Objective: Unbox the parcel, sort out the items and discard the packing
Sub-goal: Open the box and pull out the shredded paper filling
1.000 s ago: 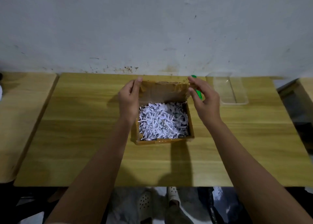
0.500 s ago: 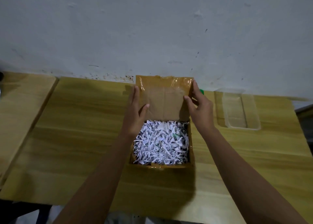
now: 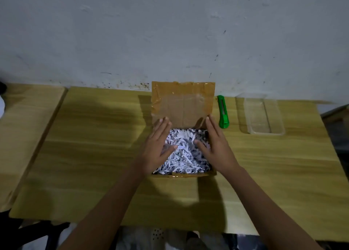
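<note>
A brown cardboard parcel box (image 3: 184,175) stands on the wooden table, its taped lid (image 3: 182,104) folded up and back toward the wall. White shredded paper (image 3: 186,151) fills the box and hides whatever lies under it. My left hand (image 3: 157,146) lies flat over the left side of the shreds, fingers spread. My right hand (image 3: 217,146) rests along the box's right edge, thumb reaching into the paper. Neither hand holds anything.
A green utility knife (image 3: 222,112) lies just right of the lid. A clear plastic tray (image 3: 263,115) sits further right. The wooden table (image 3: 94,146) meets the wall at the back; a second table (image 3: 24,127) stands to the left.
Both hands let go of the lid and dropped onto the shredded paper. The lid now stands open by itself, and the knife is uncovered.
</note>
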`<act>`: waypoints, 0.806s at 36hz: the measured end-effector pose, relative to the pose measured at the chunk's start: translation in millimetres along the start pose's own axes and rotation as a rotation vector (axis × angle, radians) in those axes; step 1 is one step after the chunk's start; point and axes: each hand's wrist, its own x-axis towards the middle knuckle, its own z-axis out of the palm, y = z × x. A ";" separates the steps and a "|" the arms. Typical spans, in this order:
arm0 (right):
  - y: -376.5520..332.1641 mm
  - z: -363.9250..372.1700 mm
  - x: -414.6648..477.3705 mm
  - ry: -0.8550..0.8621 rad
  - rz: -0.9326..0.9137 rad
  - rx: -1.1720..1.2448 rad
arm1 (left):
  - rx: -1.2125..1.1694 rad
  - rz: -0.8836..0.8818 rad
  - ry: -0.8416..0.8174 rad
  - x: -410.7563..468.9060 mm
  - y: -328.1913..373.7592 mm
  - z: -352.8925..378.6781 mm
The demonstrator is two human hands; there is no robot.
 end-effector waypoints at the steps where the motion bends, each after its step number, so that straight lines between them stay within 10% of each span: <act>1: -2.4 2.0 -8.3 -0.033 -0.009 -0.003 | 0.013 0.019 -0.048 -6.1 -0.9 3.0; 29: -7.9 31.8 14.9 -0.568 0.236 -0.147 | 0.250 -0.125 -0.605 19.1 1.2 10.6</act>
